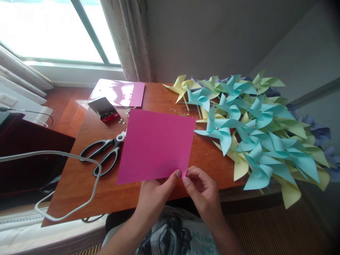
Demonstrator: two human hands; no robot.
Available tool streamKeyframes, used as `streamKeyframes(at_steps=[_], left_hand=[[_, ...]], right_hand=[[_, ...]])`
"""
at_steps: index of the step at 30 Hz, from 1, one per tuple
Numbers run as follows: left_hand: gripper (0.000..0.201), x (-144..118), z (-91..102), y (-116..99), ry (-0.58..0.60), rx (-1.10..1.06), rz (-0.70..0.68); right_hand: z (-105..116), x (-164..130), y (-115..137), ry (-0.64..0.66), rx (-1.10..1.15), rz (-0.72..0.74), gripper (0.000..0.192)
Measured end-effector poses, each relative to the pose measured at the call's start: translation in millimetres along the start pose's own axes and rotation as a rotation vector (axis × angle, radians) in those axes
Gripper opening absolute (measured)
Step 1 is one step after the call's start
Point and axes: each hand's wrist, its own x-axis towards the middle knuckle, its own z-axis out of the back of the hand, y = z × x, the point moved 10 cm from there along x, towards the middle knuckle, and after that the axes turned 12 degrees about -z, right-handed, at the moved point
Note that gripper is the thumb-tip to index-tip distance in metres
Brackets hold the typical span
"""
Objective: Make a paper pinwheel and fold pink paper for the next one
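A flat magenta sheet of paper (pixel 156 147) is held above the table's front half. My left hand (pixel 156 191) supports it from below, its thumb pressed on top near the lower right corner and its other fingers hidden underneath. At that same corner my right hand (pixel 202 186) pinches the paper between thumb and index finger. Black-handled scissors (pixel 106 152) lie left of the sheet, their blades hidden beneath it. Behind them a small red box (pixel 108 115) stands open with metal pieces inside, and a few silver pieces (pixel 122 121) lie beside it.
Many paper pinwheels, such as a light blue one (pixel 219 129), cover the right side of the wooden table (pixel 79 191). More magenta paper in a glossy wrapper (pixel 117 92) lies at the back left. A white cable (pixel 97 177) loops over the left edge. Tiny bits (pixel 180 112) are scattered behind the sheet.
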Motion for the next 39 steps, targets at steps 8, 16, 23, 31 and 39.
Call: streamKeyframes(at_steps=[8, 16, 23, 31, 39], left_hand=[[0.029, 0.8, -1.3, 0.4, 0.025, 0.009, -0.021], [0.022, -0.6, -0.6, -4.8, -0.019, 0.007, -0.034], [0.015, -1.8, -3.9, -2.2, -0.001, -0.01, -0.028], [0.027, -1.1, -1.1, 1.7, -0.022, -0.007, -0.024], [0.029, 0.2, -0.9, 5.9, 0.0, -0.022, -0.025]], right_hand=[[4.1, -0.5, -2.3, -0.033, -0.029, 0.003, 0.019], [7.6, 1.1, -13.8, -0.115, -0.017, -0.01, 0.015], [9.2, 0.5, -15.3, -0.144, -0.026, -0.013, 0.015], [6.9, -1.1, -9.3, -0.099, 0.017, 0.002, 0.017], [5.9, -1.1, -3.1, -0.041, 0.028, 0.014, 0.013]])
